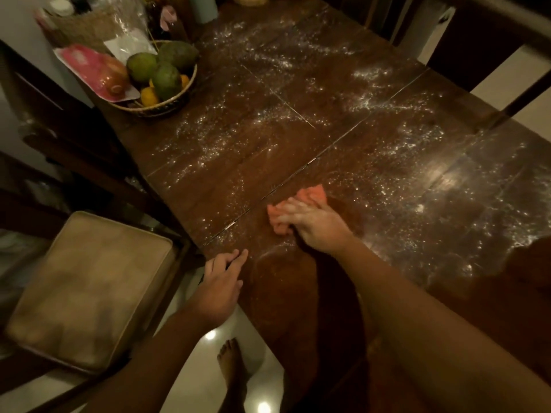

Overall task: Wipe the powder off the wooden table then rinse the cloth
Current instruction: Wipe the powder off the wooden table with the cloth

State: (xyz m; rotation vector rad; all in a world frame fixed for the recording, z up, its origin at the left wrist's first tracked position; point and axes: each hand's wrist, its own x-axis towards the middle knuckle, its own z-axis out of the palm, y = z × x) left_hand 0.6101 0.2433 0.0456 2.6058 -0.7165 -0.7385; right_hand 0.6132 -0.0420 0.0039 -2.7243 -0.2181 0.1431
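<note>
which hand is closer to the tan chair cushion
Left. The left hand is at the near edge of the table, just beside the chair cushion. The right hand is farther off over the tabletop, on the orange cloth.

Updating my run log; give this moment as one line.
phase: wiping; right hand: holds cloth on table; left hand: rests at table edge; powder: mostly unwiped
</note>
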